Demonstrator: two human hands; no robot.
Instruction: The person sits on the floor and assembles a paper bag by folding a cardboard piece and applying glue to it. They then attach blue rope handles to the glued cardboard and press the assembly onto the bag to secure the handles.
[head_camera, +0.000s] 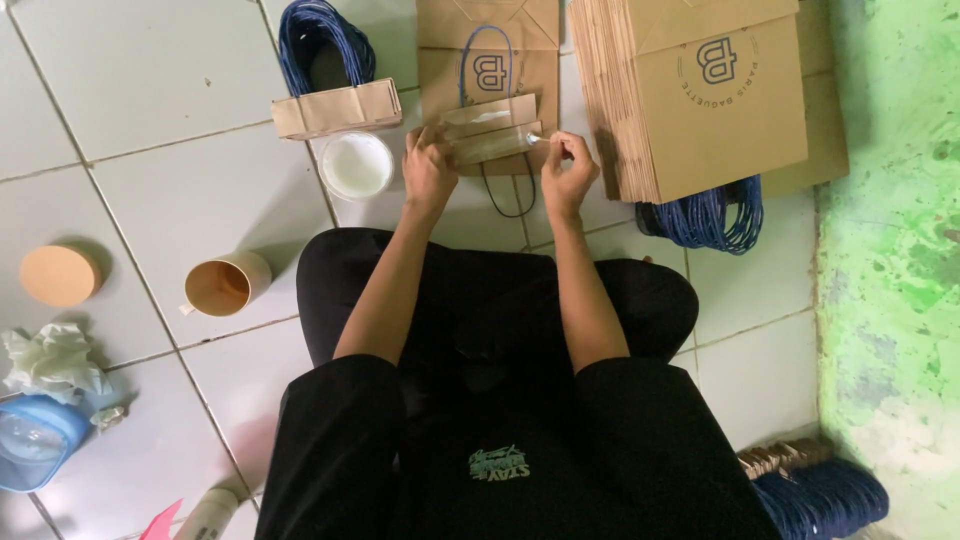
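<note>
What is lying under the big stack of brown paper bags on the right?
A bundle of blue cord handles pokes out from beneath the stack of brown paper bags at its near edge. How far the cords run underneath is hidden by the bags.

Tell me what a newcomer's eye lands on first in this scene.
First the two hands at top centre: the left hand steadies a brown card strip on a flat paper bag, while the right hand pinches its end. Next, the tall stack of brown paper bags at upper right, blue cord handles coiled beneath it. A white tub sits left of the hands.
</note>
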